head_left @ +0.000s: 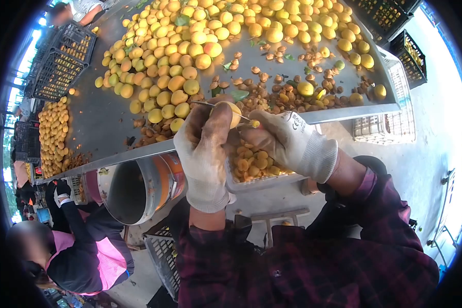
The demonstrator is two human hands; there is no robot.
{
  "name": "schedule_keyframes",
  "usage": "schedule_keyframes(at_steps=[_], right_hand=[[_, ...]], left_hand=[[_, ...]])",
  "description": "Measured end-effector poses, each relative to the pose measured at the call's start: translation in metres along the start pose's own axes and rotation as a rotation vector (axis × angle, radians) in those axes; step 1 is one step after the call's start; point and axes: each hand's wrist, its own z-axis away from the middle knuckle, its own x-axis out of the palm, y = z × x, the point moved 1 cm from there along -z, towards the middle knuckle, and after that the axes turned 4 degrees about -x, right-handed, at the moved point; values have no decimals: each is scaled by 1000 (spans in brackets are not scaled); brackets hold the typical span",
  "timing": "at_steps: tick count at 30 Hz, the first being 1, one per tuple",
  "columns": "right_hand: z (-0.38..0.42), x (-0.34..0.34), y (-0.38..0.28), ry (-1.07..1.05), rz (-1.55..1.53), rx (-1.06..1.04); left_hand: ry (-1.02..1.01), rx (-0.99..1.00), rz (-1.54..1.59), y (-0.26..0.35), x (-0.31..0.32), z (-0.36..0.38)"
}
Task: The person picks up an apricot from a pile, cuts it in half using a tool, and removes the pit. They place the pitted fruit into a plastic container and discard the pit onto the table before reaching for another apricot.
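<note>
My left hand [204,149], in a stained white glove, is closed around a yellow apricot [234,112] just above the near edge of the metal table [97,123]. My right hand [292,141], also gloved, pinches a thin knife [226,110] whose blade lies across the fruit. Both hands meet over a white tray of apricot halves [254,164]. Whole apricots [179,46] are heaped on the table beyond; brown pits [272,90] lie scattered nearer me.
A metal bucket [138,187] hangs under the table edge at left. Black crates [61,59] hold fruit at far left and top right. A person in pink and black [82,251] crouches at lower left. A white crate [387,126] stands on the floor right.
</note>
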Motion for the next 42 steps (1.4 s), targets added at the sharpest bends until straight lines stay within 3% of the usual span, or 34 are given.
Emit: schedule_keyframes(at_steps=[3,6,12,15,17,21,23,25,27,29,31,33,35,36,40,42], right_hand=[[4,4,2,15,88,-4],[7,14,7,103,-59,-87],[7,12,0,-50,-310,18],[7,6,-5,-177,-554,172],[8,4,-6,-341,-789,415],[10,2,-8,-360,-867,437],[8,-6,-13,-254,-643,301],[10,-22,-9,-280,-403,309],[8,-49,4,-392,-236,388],[8,-64,7,-286,-464,274],[1,-54,11,-52,-555,186],[-5,-41,-5,-71,-596,347],[-7,-23,-11,-59,-437,228],[-8,-22,-17,-45,-657,255],[-10,-20,-12,-65,-711,275],[-7,-27,-16,-149,-740,435]], left_hand=[[-29,-121,-14,4,-5,3],[-110,-159,-85,6,-11,3],[-121,-199,-94,9,-14,5],[-67,-226,-131,13,-13,9],[-150,-201,-128,15,-16,11],[-126,-180,9,5,-16,11],[-196,-199,-61,5,-16,9],[-230,-141,-28,7,-18,6],[-118,-44,-74,16,-17,6],[-92,-37,-69,17,-17,7],[-146,134,-371,8,-9,8],[-205,45,-441,0,0,12],[-260,426,-669,-7,8,14],[-267,430,-677,-6,10,16],[-270,422,-793,-6,8,16],[-313,420,-750,-8,6,16]])
